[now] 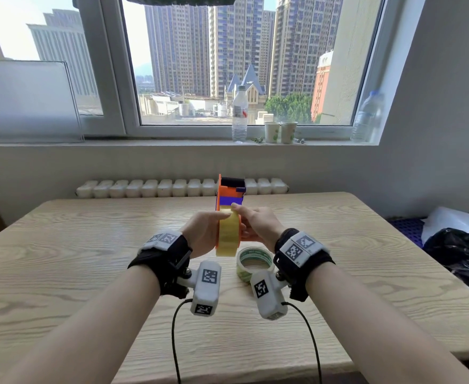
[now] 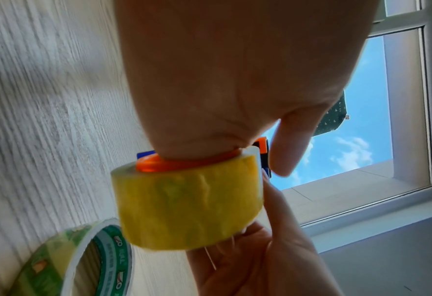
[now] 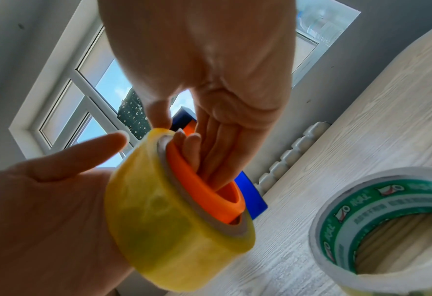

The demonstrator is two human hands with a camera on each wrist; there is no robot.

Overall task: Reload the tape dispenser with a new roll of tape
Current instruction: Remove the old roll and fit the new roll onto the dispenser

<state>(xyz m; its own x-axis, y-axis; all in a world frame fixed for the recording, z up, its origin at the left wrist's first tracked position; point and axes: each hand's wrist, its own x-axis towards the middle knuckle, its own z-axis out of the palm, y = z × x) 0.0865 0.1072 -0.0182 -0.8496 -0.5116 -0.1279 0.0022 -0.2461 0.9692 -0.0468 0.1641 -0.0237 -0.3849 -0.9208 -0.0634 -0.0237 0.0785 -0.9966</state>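
Above the wooden table [image 1: 61, 259] I hold an orange and blue tape dispenser [image 1: 229, 189] upright, with a yellow tape roll [image 1: 227, 236] [image 2: 189, 202] [image 3: 153, 220] on its orange hub [image 3: 204, 190]. My left hand [image 1: 203, 231] [image 3: 44, 210] grips the dispenser from the left, palm against its side plate and thumb up by the roll's top; its fingers are hidden. My right hand [image 1: 258, 225] [image 3: 209, 60] pinches the roll from the right, fingers reaching into the hub and thumb on the roll's upper rim.
A thin, nearly used-up roll with green print [image 1: 255, 263] [image 3: 387, 200] lies flat on the table just below my hands. On the window sill stand a water bottle [image 1: 239, 115], two paper cups [image 1: 272, 132] and another bottle [image 1: 366, 117]. A black bag [image 1: 460, 253] lies beyond the table's right edge.
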